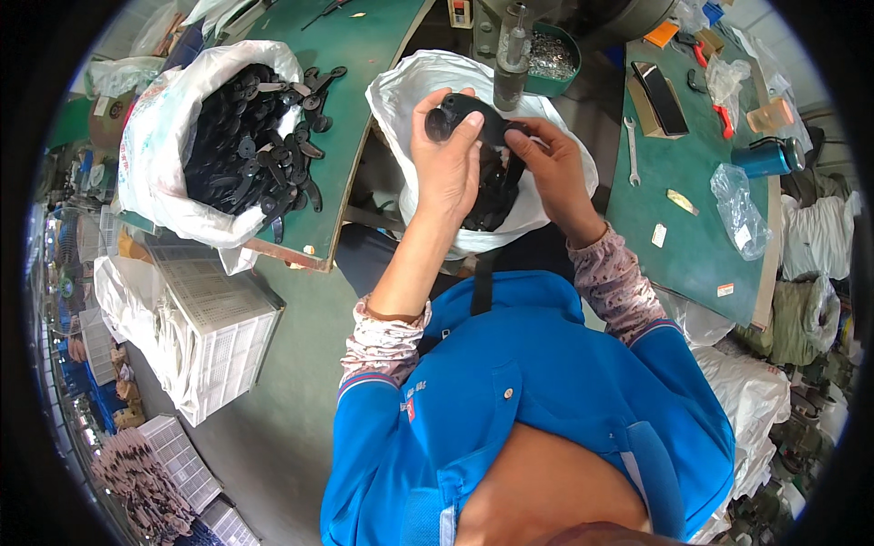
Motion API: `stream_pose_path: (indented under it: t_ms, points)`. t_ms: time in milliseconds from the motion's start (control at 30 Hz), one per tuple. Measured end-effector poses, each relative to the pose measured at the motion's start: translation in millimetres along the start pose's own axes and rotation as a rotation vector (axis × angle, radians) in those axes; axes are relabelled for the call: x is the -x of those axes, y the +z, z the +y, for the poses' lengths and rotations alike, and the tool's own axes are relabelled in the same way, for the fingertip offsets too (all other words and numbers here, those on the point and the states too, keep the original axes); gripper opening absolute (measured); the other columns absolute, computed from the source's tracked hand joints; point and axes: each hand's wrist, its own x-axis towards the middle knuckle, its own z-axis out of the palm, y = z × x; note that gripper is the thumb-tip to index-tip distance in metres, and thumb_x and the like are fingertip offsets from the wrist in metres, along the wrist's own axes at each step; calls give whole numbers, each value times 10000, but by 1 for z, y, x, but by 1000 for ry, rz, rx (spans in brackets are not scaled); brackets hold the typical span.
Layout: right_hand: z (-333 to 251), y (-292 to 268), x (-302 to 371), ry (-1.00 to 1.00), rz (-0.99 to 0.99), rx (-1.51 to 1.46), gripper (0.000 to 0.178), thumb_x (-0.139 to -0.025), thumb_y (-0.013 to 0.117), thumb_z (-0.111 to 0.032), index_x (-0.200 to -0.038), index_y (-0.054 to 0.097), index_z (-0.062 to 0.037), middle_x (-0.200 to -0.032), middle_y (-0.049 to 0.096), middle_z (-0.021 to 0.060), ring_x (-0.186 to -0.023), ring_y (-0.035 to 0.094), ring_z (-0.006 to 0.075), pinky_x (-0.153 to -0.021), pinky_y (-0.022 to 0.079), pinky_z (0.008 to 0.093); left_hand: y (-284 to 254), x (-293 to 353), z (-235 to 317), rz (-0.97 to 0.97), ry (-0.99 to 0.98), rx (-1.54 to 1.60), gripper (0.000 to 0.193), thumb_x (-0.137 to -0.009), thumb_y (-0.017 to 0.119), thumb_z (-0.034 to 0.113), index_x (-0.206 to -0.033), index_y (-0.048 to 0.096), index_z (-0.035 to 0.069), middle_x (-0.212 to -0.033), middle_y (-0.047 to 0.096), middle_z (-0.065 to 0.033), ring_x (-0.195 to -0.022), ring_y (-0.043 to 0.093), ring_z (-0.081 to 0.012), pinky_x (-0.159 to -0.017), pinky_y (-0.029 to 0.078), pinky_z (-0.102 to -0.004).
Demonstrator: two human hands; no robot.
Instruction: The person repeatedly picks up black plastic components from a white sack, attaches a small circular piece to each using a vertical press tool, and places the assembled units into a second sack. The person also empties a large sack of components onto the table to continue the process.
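Note:
A dark curved plastic piece (481, 118) with rounded ends is held up between my hands. My left hand (448, 159) is closed round its left part, thumb across the front. At its right end, my right hand (555, 168) pinches with thumb and fingers. Just beyond the piece stands an upright metal post (513, 59) of a machine. Below my hands is an open white bag (401, 118) with black plastic parts (492, 196) inside, partly hidden by my fingers.
On the left table, a white bag (150, 155) spills black plastic parts (264, 150). A green bin (553, 84) holds small metal pieces behind the post. The right table carries a wrench (632, 150), a phone (661, 98) on a box, a blue mug (763, 159) and a clear plastic bag (739, 214).

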Motion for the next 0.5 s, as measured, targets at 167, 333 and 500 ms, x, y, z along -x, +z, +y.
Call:
stream_pose_path:
  t_ms: [167, 333, 500]
  points:
    - [-14, -22, -13, -85, 23, 15, 183, -914, 623, -116, -1056, 616, -1, -894, 660, 45, -729, 604, 95, -695, 492, 220, -9, -2, 12, -5, 23, -66, 371, -872, 550, -71, -1221, 441, -9, -1217, 506, -190, -1104, 544, -265, -992, 476, -487]
    - [-64, -34, -35, -158, -54, 200, 324, -898, 618, -121, -1201, 592, -9, -761, 620, 39, -623, 540, 80, -569, 435, 200, -7, 3, 24, 31, -58, -152, 394, -914, 545, 7, -1283, 408, 7, -1172, 537, -198, -1043, 587, -286, -872, 548, -509]
    - [-113, -19, -67, -216, -100, 147, 311, -934, 559, -170, -1198, 553, -6, -797, 624, 46, -619, 539, 89, -549, 442, 231, -14, 3, 17, 40, -224, -59, 376, -923, 537, 22, -1266, 394, -38, -1171, 535, -211, -1035, 595, -290, -868, 558, -488]
